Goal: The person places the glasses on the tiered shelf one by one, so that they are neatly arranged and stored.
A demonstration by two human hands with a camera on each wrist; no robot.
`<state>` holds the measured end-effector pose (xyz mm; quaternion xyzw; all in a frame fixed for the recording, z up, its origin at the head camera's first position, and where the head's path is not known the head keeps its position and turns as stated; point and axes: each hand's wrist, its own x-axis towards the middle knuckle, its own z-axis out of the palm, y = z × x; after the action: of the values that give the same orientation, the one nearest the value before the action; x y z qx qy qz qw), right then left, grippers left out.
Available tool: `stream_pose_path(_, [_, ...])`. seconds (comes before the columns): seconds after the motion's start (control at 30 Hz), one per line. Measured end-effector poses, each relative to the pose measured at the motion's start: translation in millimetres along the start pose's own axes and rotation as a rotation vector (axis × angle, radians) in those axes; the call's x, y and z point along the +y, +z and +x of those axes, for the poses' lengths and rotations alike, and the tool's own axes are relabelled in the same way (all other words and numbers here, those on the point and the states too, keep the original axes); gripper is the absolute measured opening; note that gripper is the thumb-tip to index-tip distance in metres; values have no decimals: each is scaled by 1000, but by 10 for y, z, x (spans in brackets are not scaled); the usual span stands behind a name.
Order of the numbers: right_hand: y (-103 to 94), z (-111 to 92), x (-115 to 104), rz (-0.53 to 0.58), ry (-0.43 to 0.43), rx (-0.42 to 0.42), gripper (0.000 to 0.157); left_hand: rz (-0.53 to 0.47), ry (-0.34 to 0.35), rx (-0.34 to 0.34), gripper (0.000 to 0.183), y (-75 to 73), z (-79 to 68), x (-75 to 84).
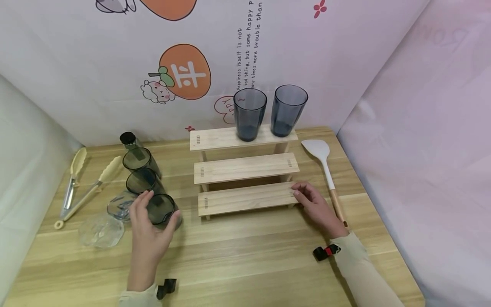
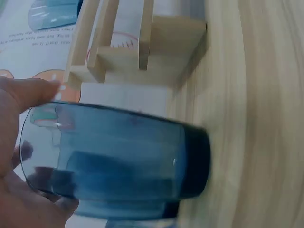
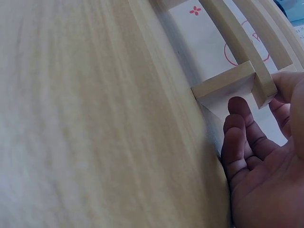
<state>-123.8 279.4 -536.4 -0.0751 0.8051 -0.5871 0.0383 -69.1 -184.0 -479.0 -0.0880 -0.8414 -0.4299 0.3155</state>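
My left hand [image 1: 147, 236] holds a dark tinted drinking glass [image 1: 162, 209] near its rim, thumb on one side and fingers on the other. In the left wrist view that glass [image 2: 123, 147] has its base at the tabletop. Two more tinted glasses, a nearer one [image 1: 142, 181] and a farther one [image 1: 139, 159], stand behind it. A three-tier wooden rack [image 1: 245, 199] is at the centre. At the right end of its lowest board, my right hand [image 1: 316, 209] pinches the board's edge, its lower fingers loosely bent. The top board carries two blue-grey glasses [image 1: 249, 121].
At the left lie tongs [image 1: 86, 194] with cream tips. Clear glassware [image 1: 101, 230] sits beside the held glass, and a black-capped jar [image 1: 128, 138] stands behind. A white spatula [image 1: 322, 155] with a wooden handle lies right of the rack. Printed cloth [image 1: 268, 51] hangs behind the table.
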Motion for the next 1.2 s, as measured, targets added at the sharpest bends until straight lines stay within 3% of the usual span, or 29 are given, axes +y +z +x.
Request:
stream_pose_path(0.07, [-1,-1,-1,5,-8,2,27,-66,-86,16,92,49,-21,36])
stream_pose_path(0.23, [8,-2,-19,3,0,2,26,-221,-413,125,96,173,-66,132])
stream_pose_path(0.3, [14,1,-21,-1,7,2,26,-258,-480,161,95,205,-65,145])
stream_pose_path(0.47, [13,-11,-104,1,14,-5,26,-294,-501,170,89,229,-49,128])
stream_pose_path(0.63, [24,-56,-330,-1,0,-18,26,-356,-517,118,88,221,-47,88])
stream_pose_path(0.77, [28,-71,-371,8,-10,-16,25,-429,-526,57,85,219,-45,57])
stream_pose_path(0.97, [1,-21,-51,2,-5,0,26,-495,-498,-37,82,223,-51,21])
stream_pose_path(1.2, [3,-11,3,20,-7,6,26,-471,-536,-22,95,265,-85,30])
